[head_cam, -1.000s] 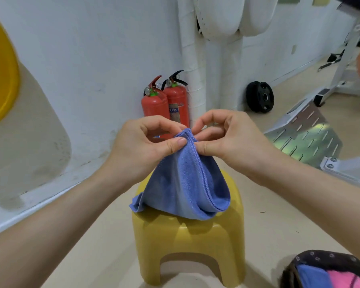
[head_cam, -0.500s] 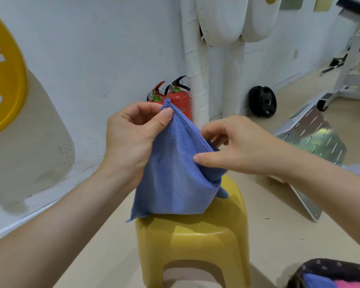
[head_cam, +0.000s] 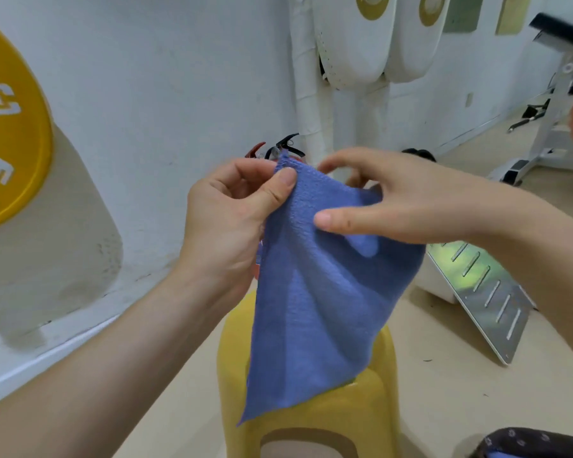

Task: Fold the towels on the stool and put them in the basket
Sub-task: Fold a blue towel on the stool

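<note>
Hanging creased above the yellow plastic stool (head_cam: 361, 408) is a blue terry towel (head_cam: 311, 309). Left grip (head_cam: 232, 219) pinches its top corner; right grip (head_cam: 404, 200) clasps its edge.

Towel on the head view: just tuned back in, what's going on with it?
A person holds the towel up over the stool. The left grip pinches its top corner; the right grip holds the upper edge beside it, thumb across the front. The towel hangs open, not yet folded. The basket shows at bottom right.

Yellow stool (head_cam: 328, 413), blue towel (head_cam: 311, 309) perhaps touching.
</note>
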Tool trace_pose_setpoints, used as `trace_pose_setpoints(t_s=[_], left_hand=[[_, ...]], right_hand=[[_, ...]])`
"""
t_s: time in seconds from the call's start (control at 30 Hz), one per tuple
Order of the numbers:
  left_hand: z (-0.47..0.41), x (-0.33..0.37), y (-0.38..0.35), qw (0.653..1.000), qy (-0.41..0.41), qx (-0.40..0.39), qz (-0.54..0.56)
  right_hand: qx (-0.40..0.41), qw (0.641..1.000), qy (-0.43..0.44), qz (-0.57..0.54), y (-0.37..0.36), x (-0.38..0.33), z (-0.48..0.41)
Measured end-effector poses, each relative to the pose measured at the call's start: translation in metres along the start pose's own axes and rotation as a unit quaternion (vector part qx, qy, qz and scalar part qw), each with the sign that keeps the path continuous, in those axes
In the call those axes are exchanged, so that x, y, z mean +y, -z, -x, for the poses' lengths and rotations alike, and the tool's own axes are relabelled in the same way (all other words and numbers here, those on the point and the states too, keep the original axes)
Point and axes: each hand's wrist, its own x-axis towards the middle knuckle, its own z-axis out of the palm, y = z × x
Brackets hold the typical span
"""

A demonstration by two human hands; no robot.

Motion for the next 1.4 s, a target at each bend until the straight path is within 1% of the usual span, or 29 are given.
trace_pose_setpoints(t_s=[0.07, 0.13, 0.17, 0.2, 0.23, 0.27, 0.3, 0.33, 0.37, 0.4, 0.47, 0.53, 0.6, 0.63, 0.7, 0.73, 0.8, 0.87, 0.9, 0.97, 1.0, 1.07, 1.1, 1.13, 1.17, 1.23, 1.3, 1.33, 1.4], left_hand=[[0.002, 0.0, -0.004, 1.0, -0.01, -0.017, -0.004], [0.0, 0.001, -0.001, 0.999, -0.018, -0.033, 0.002], [-0.004, 0.001, 0.004, 0.998, -0.015, -0.053, 0.008], [-0.009, 0.002, 0.01, 0.995, -0.005, -0.096, 0.007], [-0.014, 0.003, 0.017, 0.986, 0.011, -0.166, -0.004], [-0.018, 0.004, 0.024, 0.965, 0.027, -0.26, -0.025], [-0.019, 0.002, 0.03, 0.932, 0.043, -0.357, -0.051], [-0.018, -0.002, 0.034, 0.897, 0.06, -0.432, -0.076], [-0.016, -0.009, 0.037, 0.873, 0.082, -0.472, -0.096], [-0.013, -0.016, 0.039, 0.864, 0.11, -0.481, -0.1], [-0.005, -0.029, 0.041, 0.853, 0.18, -0.486, -0.06], [-0.001, -0.044, 0.047, 0.809, 0.254, -0.529, -0.025], [-0.001, -0.064, 0.065, 0.767, 0.305, -0.564, -0.03], [-0.003, -0.074, 0.078, 0.754, 0.332, -0.565, -0.041], [-0.004, -0.094, 0.108, 0.752, 0.397, -0.522, -0.067], [-0.004, -0.099, 0.124, 0.761, 0.429, -0.481, -0.075], [-0.006, -0.109, 0.153, 0.8, 0.46, -0.377, -0.078], [-0.005, -0.119, 0.168, 0.844, 0.451, -0.268, -0.11], [-0.005, -0.127, 0.171, 0.859, 0.444, -0.215, -0.136], [-0.004, -0.145, 0.165, 0.877, 0.432, -0.114, -0.177], [-0.004, -0.155, 0.159, 0.882, 0.421, -0.066, -0.202], [-0.006, -0.167, 0.146, 0.885, 0.4, 0.021, -0.238], [-0.009, -0.168, 0.141, 0.886, 0.391, 0.048, -0.246], [-0.011, -0.166, 0.136, 0.889, 0.381, 0.059, -0.248], [-0.013, -0.164, 0.132, 0.893, 0.367, 0.051, -0.256], [-0.011, -0.165, 0.125, 0.897, 0.303, -0.011, -0.321], [0.0, -0.173, 0.118, 0.879, 0.212, -0.079, -0.42], [0.006, -0.179, 0.117, 0.866, 0.167, -0.091, -0.463], [0.012, -0.185, 0.122, 0.845, 0.099, -0.083, -0.518]], right_hand=[[0.032, 0.996, 0.061, 0.065, -0.01, -0.007, -0.003], [0.088, 0.987, 0.083, 0.104, -0.015, -0.01, -0.006], [0.1, 0.984, 0.093, 0.118, -0.015, -0.011, -0.006], [0.097, 0.982, 0.107, 0.12, -0.014, -0.013, -0.006], [0.077, 0.984, 0.125, 0.103, -0.012, -0.016, -0.005], [0.046, 0.986, 0.144, 0.069, -0.012, -0.018, -0.003], [0.013, 0.987, 0.156, 0.024, -0.012, -0.021, -0.002], [-0.014, 0.987, 0.16, -0.022, -0.013, -0.025, -0.001], [-0.037, 0.985, 0.156, -0.07, -0.014, -0.027, 0.001], [-0.053, 0.98, 0.149, -0.119, -0.015, -0.028, 0.002], [-0.064, 0.969, 0.126, -0.2, -0.015, -0.025, 0.002], [-0.053, 0.96, 0.077, -0.262, -0.013, -0.016, 0.0], [-0.024, 0.949, 0.016, -0.315, -0.012, 0.001, -0.004], [-0.01, 0.942, -0.016, -0.336, -0.012, 0.011, -0.006], [0.014, 0.934, -0.076, -0.349, -0.015, 0.035, -0.009], [0.023, 0.936, -0.103, -0.337, -0.02, 0.051, -0.011], [0.047, 0.937, -0.167, -0.304, -0.04, 0.087, -0.012], [0.051, 0.932, -0.236, -0.271, -0.075, 0.124, -0.008], [0.045, 0.924, -0.277, -0.26, -0.094, 0.14, -0.004], [0.033, 0.902, -0.354, -0.247, -0.127, 0.169, 0.002], [0.037, 0.897, -0.375, -0.23, -0.138, 0.178, 0.004], [0.074, 0.908, -0.382, -0.154, -0.15, 0.191, 0.003], [0.09, 0.917, -0.377, -0.098, -0.153, 0.194, 0.002], [0.1, 0.923, -0.367, -0.048, -0.156, 0.194, 0.001], [0.103, 0.928, -0.358, -0.012, -0.158, 0.195, 0.0], [0.099, 0.933, -0.344, 0.02, -0.161, 0.195, 0.0], [0.1, 0.935, -0.338, 0.04, -0.163, 0.196, 0.0], [0.101, 0.935, -0.335, 0.048, -0.163, 0.197, -0.001], [0.102, 0.938, -0.324, 0.068, -0.163, 0.199, -0.003]])
